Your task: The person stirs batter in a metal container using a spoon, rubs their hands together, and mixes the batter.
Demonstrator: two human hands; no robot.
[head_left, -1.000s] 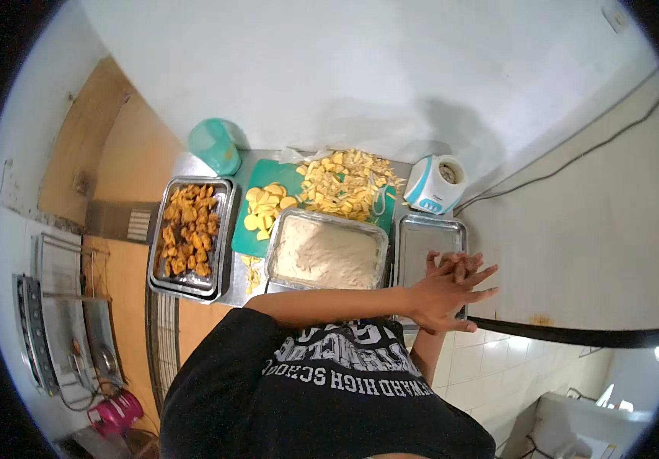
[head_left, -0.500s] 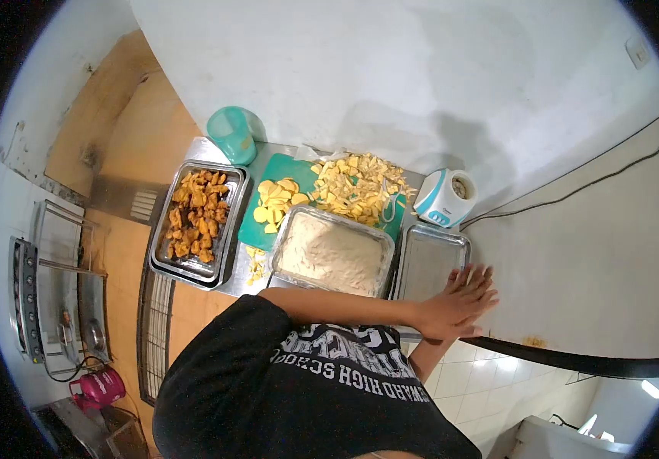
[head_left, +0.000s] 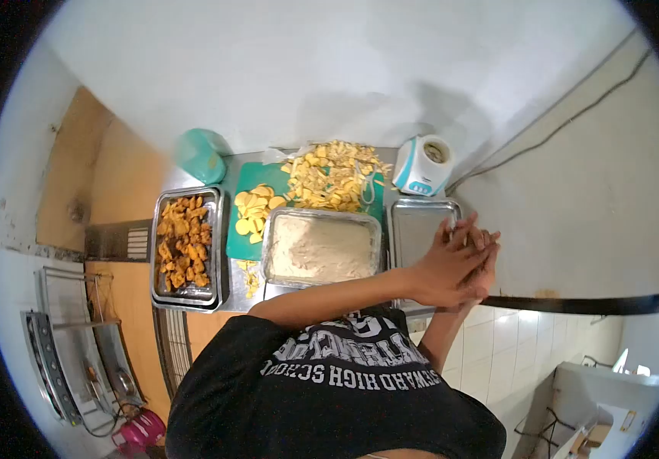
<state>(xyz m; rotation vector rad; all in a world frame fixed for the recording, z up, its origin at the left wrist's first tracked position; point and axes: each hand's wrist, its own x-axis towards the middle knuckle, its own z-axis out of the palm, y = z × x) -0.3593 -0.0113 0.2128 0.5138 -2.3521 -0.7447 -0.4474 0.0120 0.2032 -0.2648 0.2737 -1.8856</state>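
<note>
My left hand lies across my right hand, palm to palm, to the right of the trays. The left fingers are spread and lie over or between the right ones; just how they interlace I cannot make out. Much of the right hand is hidden behind the left. Neither holds an object. Nearest to them is a shallow metal tray with a bare bottom. Left of it stands a metal tray filled with a pale floury mixture, with my left forearm passing close to its front edge.
A green cutting board bears yellow slices, a heap of peels and a white-handled peeler. Browned fried pieces fill a tray at left. A teal container and white-teal appliance stand behind, by the wall.
My hands stay pressed together; their fingers, flat and overlapping before, now look more spread and curled into each other. The whole view has turned and shifted a little.
</note>
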